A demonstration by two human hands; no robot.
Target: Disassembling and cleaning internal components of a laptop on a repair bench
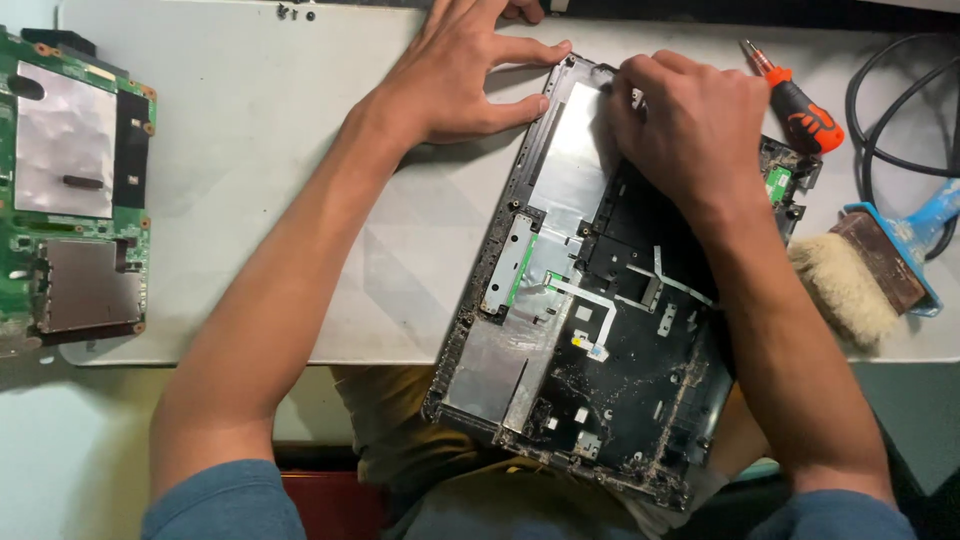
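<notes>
I spread my left hand (470,75) flat to steady the laptop base shell (600,330) on the tabletop (300,150), while my right hand (680,120), fingers curled, pinches at its top edge.

A pale grey worktop (260,200) fills the view, its surface faintly patterned with triangles under soft, even light. Its near edge runs across the lower frame, rounded at the left corner. Below it, a light bluish floor (70,450) shows at left.
</notes>
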